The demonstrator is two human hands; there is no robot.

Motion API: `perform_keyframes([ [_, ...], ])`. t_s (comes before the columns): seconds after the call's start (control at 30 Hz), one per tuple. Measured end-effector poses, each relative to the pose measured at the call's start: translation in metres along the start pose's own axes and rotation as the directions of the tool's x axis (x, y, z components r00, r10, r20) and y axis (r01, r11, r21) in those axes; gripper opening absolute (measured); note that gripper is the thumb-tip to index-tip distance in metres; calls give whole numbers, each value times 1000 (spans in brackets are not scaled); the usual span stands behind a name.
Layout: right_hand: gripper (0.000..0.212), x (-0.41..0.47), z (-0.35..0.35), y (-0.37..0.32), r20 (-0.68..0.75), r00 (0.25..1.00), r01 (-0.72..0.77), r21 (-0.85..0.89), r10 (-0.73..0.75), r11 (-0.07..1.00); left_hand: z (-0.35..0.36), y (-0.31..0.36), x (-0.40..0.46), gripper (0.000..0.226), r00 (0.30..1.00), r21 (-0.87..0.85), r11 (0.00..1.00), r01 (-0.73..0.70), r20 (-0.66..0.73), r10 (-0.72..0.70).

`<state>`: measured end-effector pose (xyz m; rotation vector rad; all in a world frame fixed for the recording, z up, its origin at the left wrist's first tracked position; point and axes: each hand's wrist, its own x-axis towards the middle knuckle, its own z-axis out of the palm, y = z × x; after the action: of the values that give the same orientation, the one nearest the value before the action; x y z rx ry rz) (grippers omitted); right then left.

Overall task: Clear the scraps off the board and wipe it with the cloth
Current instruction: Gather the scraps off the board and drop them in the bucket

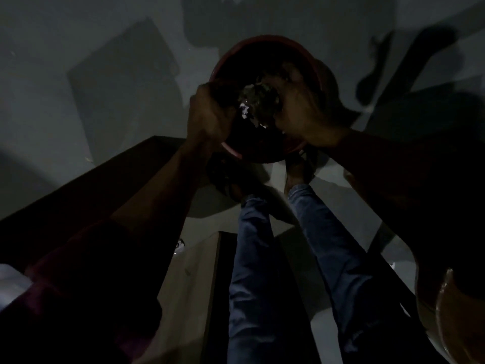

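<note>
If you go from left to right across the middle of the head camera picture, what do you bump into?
Left hand → clump of scraps held over the red bucket → right hand.

No text, label, brand or number can be read in this dim view.

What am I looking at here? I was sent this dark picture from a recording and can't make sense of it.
There is no machine: a camera worn on a person's head looks down at their own body. The left hand and right hand are cupped together around a clump of scraps, held over a round red bin on the pale floor. Below you see their jeans and feet. A dark counter edge runs along the left. The board and cloth are not visible, and the light is too dim to say more.
</note>
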<state>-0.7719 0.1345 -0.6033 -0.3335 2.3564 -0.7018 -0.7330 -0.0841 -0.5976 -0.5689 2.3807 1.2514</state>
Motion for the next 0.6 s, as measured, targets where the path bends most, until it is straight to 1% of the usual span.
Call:
perform_keyframes([
  [0.03,57,-7,-7,0,2,1000,-25,12,25,1000,-3,-2,0,58,1000,56,998,-2,7,1],
  [0.07,42,-13,-7,7,-19,1000,-23,-1,23,1000,-5,-1,-3,60,1000,107,994,-1,25,-2],
  [0.1,28,-22,-14,7,6,999,-38,-10,38,999,-5,-5,-8,59,999,151,989,-12,36,6],
  [0.13,21,-30,-18,10,47,996,-80,-10,81,997,-5,-2,-13,56,998,144,989,-35,51,28],
  [0.17,19,-37,-26,9,115,985,-127,-16,128,992,-4,0,-19,54,996,128,990,-66,65,58],
  [0.2,18,-46,-32,9,142,981,-134,-17,135,991,-4,5,-24,51,994,114,991,-74,91,64],
  [0.23,19,-57,-47,0,174,971,-161,-25,163,987,-6,13,-31,46,994,125,991,-55,99,42],
  [0.3,20,-80,-73,-15,164,969,-188,0,185,982,-17,42,-50,33,983,84,995,-58,179,42],
  [0.33,23,-89,-90,-29,132,978,-166,10,164,986,-28,63,-65,32,976,56,995,-88,204,75],
  [0.4,23,-106,-132,-67,134,979,-159,47,152,986,-55,110,-95,35,981,8,998,-70,181,67],
  [0.47,21,-124,-178,-114,164,980,-116,16,112,993,-92,155,-125,27,983,16,996,-84,167,80],
  [0.53,22,-146,-220,-159,129,991,-23,10,22,1000,-135,204,-153,22,980,27,988,-149,140,144],
  [0.6,19,-168,-257,-199,81,993,83,32,-86,996,-178,252,-182,14,990,-11,990,-140,30,140],
])
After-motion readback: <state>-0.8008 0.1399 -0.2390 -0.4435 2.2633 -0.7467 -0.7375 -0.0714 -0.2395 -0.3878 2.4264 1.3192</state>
